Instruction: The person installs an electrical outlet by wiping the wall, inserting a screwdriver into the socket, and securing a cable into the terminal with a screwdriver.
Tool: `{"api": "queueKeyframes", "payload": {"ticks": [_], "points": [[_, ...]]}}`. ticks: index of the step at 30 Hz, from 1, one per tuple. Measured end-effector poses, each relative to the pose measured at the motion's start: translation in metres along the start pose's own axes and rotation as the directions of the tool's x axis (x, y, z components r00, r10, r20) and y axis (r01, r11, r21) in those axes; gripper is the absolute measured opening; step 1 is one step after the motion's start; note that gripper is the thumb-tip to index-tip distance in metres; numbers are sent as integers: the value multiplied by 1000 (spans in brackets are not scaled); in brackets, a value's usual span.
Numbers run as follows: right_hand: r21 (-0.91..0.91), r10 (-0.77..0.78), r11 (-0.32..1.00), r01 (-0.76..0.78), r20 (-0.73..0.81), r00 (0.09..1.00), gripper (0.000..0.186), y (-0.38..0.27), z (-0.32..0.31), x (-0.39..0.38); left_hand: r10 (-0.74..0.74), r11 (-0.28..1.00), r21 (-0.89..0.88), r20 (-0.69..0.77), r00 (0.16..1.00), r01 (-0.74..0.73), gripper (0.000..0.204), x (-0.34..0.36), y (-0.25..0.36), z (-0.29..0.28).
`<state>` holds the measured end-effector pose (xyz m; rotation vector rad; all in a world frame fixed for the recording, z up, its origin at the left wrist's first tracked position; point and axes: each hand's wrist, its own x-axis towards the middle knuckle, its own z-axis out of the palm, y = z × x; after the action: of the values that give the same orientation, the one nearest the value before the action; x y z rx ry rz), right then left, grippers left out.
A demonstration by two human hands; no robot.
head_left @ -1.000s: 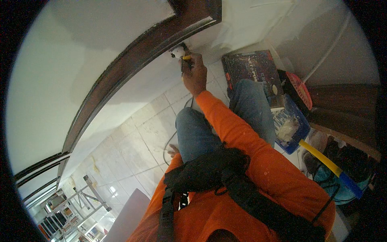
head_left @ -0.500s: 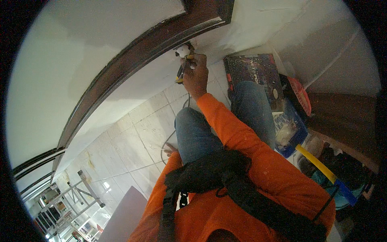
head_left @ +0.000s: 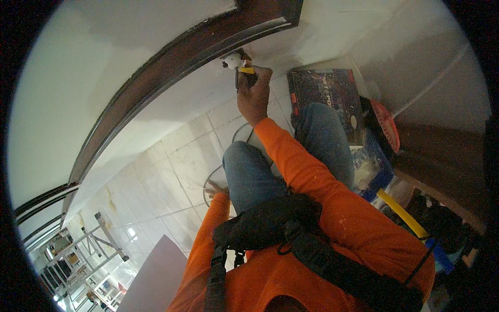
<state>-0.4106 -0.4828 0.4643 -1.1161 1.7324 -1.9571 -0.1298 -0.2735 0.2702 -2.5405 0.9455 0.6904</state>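
My right hand is raised to the wall just below the dark wooden moulding. Its fingers are closed around a small black-and-yellow hand tool, whose exact kind I cannot make out. Beside the tool's tip, a white rounded piece sits at a dark, rough-edged opening in the wall. Low by my left knee, my left hand has its fingers spread close to the tiled floor. A thin grey cable loops around that hand; whether the two touch is unclear.
A dark printed box leans near the corner beyond my right knee. Right of it are a red round object, a blue tray and a yellow-handled tool. A metal frame stands far left on tiles.
The tool has turned in my right hand, bringing its yellow part up near the white piece. My left hand has shifted slightly left, and the cable loop has moved.
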Motion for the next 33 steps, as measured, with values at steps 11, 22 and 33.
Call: {"api": "queueKeyframes", "payload": {"ticks": [11,22,33], "points": [[235,189,951,-200,66,980,29,-8,-12,-3,154,988,7,-29,988,-153,50,36,-19,26],[198,138,970,-144,42,990,30,-17,-27,-5,691,430,-795,-15,723,-428,37,5,43,-145],[173,436,823,-541,420,796,27,-13,-95,48,877,96,-612,-321,358,-785,27,-212,236,-240]]}}
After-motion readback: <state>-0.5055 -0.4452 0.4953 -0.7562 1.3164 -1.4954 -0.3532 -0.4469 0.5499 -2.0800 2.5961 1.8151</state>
